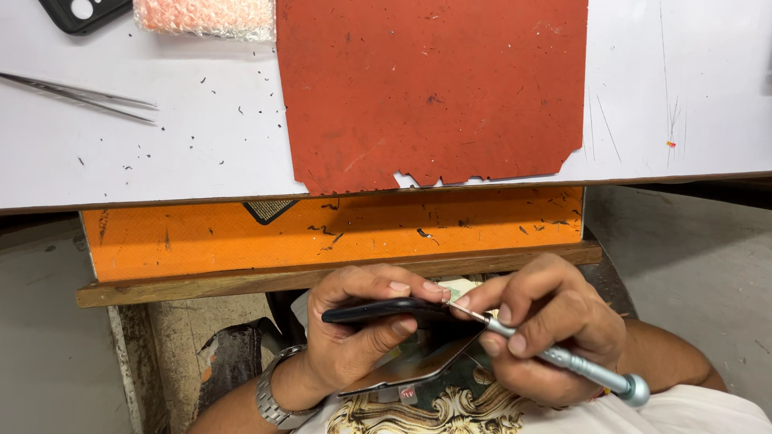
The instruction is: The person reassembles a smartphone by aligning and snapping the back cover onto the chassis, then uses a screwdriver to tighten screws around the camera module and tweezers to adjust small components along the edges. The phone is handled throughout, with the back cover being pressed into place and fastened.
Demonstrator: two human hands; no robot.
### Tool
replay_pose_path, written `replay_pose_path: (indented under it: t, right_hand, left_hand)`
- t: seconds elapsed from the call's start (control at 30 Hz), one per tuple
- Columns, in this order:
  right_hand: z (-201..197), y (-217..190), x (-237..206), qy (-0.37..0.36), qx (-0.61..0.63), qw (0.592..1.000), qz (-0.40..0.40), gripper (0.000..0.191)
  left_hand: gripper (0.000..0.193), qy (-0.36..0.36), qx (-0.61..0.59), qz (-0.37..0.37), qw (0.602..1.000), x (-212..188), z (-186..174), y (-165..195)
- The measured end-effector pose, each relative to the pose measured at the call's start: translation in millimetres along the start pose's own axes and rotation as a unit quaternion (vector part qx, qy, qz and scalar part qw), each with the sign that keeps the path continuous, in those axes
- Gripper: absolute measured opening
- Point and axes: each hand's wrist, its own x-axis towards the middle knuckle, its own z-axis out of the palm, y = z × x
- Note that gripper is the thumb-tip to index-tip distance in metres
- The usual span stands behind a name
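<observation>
Left hand (354,337) clamps a dark phone (378,309) edge-on between thumb and fingers. Right hand (539,325) pinches a silver screwdriver (563,360), tip at the phone's end (exact contact point hidden).

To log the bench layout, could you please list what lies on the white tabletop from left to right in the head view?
Tweezers → black phone case corner → pink bubble wrap → red mat.
</observation>
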Motion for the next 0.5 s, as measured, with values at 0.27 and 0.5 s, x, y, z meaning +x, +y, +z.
replay_pose_path:
  t: [0.27,0.5]
  right_hand:
    - [3,-5,8,-0.035,-0.077,0.996,-0.036,0.032]
    - [7,-5,11,-0.021,-0.128,0.989,-0.070,0.032]
  left_hand:
    - [0.028,-0.007,0.031,0.014,0.999,2,-2,1]
    - [0.027,0.012,0.125,0.055,0.991,3,11,2]
